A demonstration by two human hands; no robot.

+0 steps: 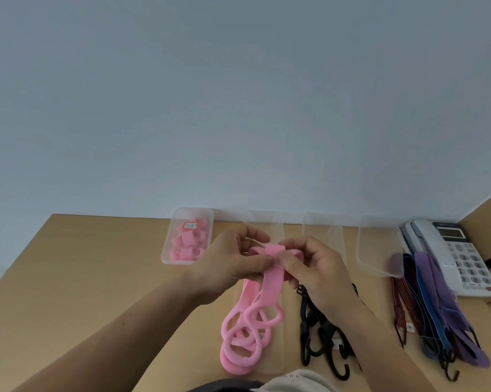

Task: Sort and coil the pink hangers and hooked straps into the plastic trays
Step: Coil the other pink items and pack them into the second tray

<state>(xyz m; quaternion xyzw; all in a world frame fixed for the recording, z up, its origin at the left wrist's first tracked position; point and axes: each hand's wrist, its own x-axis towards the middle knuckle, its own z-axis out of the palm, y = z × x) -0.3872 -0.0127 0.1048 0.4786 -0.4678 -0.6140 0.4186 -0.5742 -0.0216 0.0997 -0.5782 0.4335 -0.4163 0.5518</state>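
Note:
Both hands meet above the table's middle on one pink hanger strap [272, 274]. My left hand [233, 264] pinches its folded top end, and my right hand [312, 267] grips the same fold from the right. The strap's looped lower end dangles over a pile of pink hangers [240, 343] lying on a clear tray [275, 360]. A clear tray [207, 219] at the back left holds several coiled pink hangers [186, 244]. Black hooked straps [323, 343] lie right of the pink pile. Red, blue and purple hooked straps [442, 309] lie further right.
Clear plastic trays stand along the wall: one [262, 219] behind my hands, another [322, 227] to its right, a third [377, 250] further right. A white desk telephone [459, 250] sits at the right rear. The wooden table [83, 278] meets a pale wall.

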